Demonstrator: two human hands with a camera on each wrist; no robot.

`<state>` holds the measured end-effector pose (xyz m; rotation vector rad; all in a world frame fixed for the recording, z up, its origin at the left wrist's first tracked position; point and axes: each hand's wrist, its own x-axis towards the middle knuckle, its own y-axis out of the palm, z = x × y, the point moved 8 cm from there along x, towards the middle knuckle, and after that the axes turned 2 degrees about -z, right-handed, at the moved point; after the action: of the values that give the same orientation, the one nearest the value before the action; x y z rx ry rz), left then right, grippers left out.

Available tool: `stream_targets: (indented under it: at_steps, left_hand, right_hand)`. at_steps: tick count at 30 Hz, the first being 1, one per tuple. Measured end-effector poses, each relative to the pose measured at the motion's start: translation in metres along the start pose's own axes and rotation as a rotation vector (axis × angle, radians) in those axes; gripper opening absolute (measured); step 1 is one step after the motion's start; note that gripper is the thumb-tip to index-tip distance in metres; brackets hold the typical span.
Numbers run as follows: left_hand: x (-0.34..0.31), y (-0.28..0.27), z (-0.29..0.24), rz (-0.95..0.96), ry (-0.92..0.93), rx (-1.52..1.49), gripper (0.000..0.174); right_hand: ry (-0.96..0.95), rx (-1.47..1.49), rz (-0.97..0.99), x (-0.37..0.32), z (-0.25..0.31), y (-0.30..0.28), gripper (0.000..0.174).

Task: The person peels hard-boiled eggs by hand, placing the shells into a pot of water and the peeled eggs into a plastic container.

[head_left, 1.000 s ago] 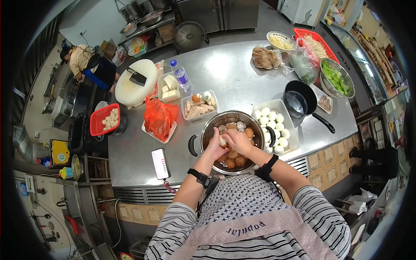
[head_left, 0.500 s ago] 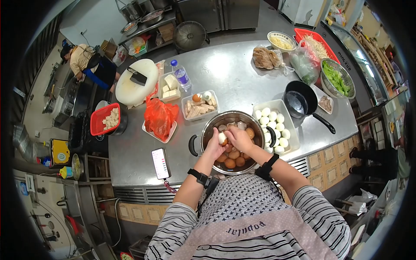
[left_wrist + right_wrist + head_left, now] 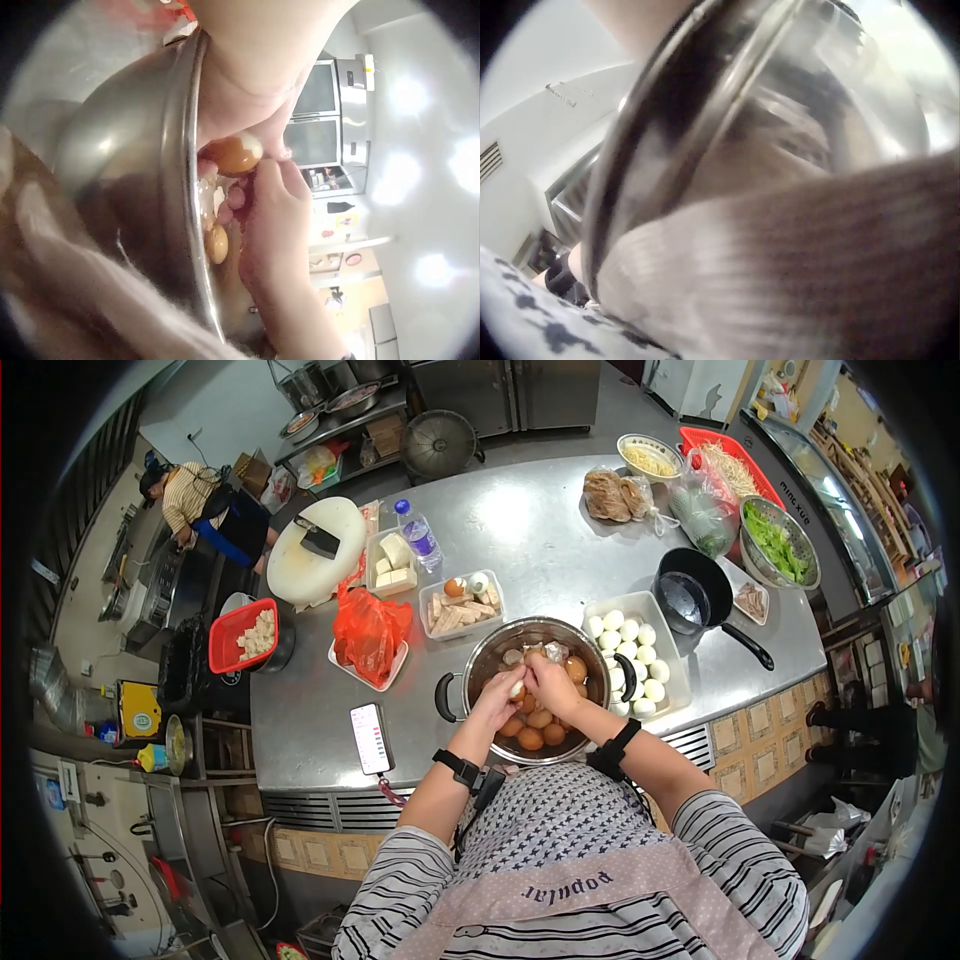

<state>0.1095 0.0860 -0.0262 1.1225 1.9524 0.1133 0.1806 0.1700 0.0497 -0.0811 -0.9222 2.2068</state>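
Half-peeled egg (image 3: 517, 689) held over a metal pot (image 3: 474, 652)

Dark lettering on the patterned apron (image 3: 560, 835) reads "popular", upside down in the head view. Black capitals on the edge of a cabinet (image 3: 793, 506) at the right read "MING XUE". The bottle (image 3: 419, 537) has a purple label, and the phone (image 3: 370, 739) shows a lit screen; the print on both is too small to read.

The egg is glossy and orange-brown over much of its surface, with a smooth white patch at one end. It is inside the pot's mouth, between the two hands. The fingers of the left hand (image 3: 495, 703) are clamped around it; those of the right hand (image 3: 552, 686) are bunched together and curled in against it. The right wrist view is too blurred to show the fingers.

Brown eggs (image 3: 531, 737) lie in the pot, which stands on the steel worktop (image 3: 490, 510). Just beside the pot, a pale tray (image 3: 681, 692) holds white peeled eggs (image 3: 645, 652). Across the pot, a clear container (image 3: 466, 630) holds pale strips, one brown egg and one white egg.
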Motion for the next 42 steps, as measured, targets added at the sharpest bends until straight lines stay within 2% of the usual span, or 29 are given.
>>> stream_targets:
  at_steps: [1, 4, 7, 10, 13, 14, 16, 18, 20, 22, 26, 30, 33, 34, 36, 37, 40, 41, 42]
  left_hand:
    - [0.000, -0.002, 0.000, -0.013, -0.006, -0.040, 0.027]
    - [0.001, 0.001, 0.000, 0.046, -0.104, -0.303, 0.021]
    - [-0.002, -0.004, -0.003, -0.087, -0.056, -0.375, 0.026]
    - [-0.007, 0.009, -0.009, -0.020, -0.020, -0.395, 0.029]
    - [-0.015, 0.026, -0.007, 0.190, -0.103, -0.349, 0.032]
    - [-0.004, 0.018, 0.007, 0.185, -0.169, -0.310, 0.033]
    - [0.009, 0.004, 0.011, 0.197, -0.082, -0.241, 0.029]
    - [-0.002, 0.013, -0.001, 0.061, -0.037, -0.331, 0.026]
    - [0.008, 0.012, 0.002, 0.295, -0.017, -0.395, 0.023]
    - [-0.006, 0.015, -0.003, 0.142, -0.055, -0.348, 0.021]
    - [0.000, 0.008, 0.002, 0.091, -0.069, -0.388, 0.019]
    - [0.005, 0.006, 0.001, 0.109, -0.051, -0.387, 0.018]
    - [0.009, -0.003, 0.005, 0.087, -0.056, -0.383, 0.017]
    - [0.009, -0.005, 0.005, 0.076, -0.061, -0.382, 0.018]
    - [0.009, -0.011, 0.001, -0.043, 0.048, -0.305, 0.020]
    - [0.006, -0.013, -0.003, -0.101, 0.102, -0.266, 0.023]
    - [0.001, -0.010, -0.005, -0.162, 0.108, 0.262, 0.038]
    - [0.006, -0.010, -0.004, -0.204, 0.241, 0.452, 0.038]
    - [0.017, -0.011, 0.008, -0.121, 0.187, 0.437, 0.037]
  right_hand:
    - [0.006, -0.028, -0.026, 0.000, -0.003, -0.002, 0.013]
    - [0.193, -0.188, 0.137, -0.002, -0.030, 0.005, 0.014]
    - [0.055, -0.439, 0.139, -0.003, -0.023, -0.002, 0.022]
    - [-0.306, -0.202, -0.044, 0.000, 0.021, -0.019, 0.038]
    - [-0.103, -0.042, 0.222, -0.006, 0.034, -0.006, 0.043]
    - [-0.069, -0.049, 0.232, -0.005, 0.031, 0.001, 0.043]
    - [-0.013, -0.059, 0.270, -0.006, 0.016, 0.011, 0.043]
    - [-0.149, -0.089, 0.179, -0.006, 0.028, 0.006, 0.041]
    - [-0.231, -0.052, 0.119, -0.007, 0.030, 0.006, 0.038]
    - [-0.185, -0.108, 0.160, -0.007, 0.026, 0.011, 0.034]
    - [-0.219, -0.120, 0.114, -0.006, 0.030, 0.008, 0.027]
    - [-0.183, -0.047, 0.060, -0.005, 0.025, 0.006, 0.023]
    - [0.109, 0.089, 0.084, -0.001, 0.007, 0.003, 0.022]
    - [0.049, 0.050, 0.030, 0.001, 0.013, -0.003, 0.022]
    - [-0.070, -0.028, -0.079, 0.004, 0.021, -0.017, 0.023]
    - [-0.080, -0.140, -0.024, 0.004, 0.011, -0.010, 0.032]
    - [-0.161, -0.502, 0.111, -0.008, -0.004, 0.014, 0.052]
    - [-0.114, -0.531, 0.300, -0.012, -0.018, 0.030, 0.071]
    - [-0.124, -0.567, 0.370, -0.018, -0.024, 0.037, 0.073]
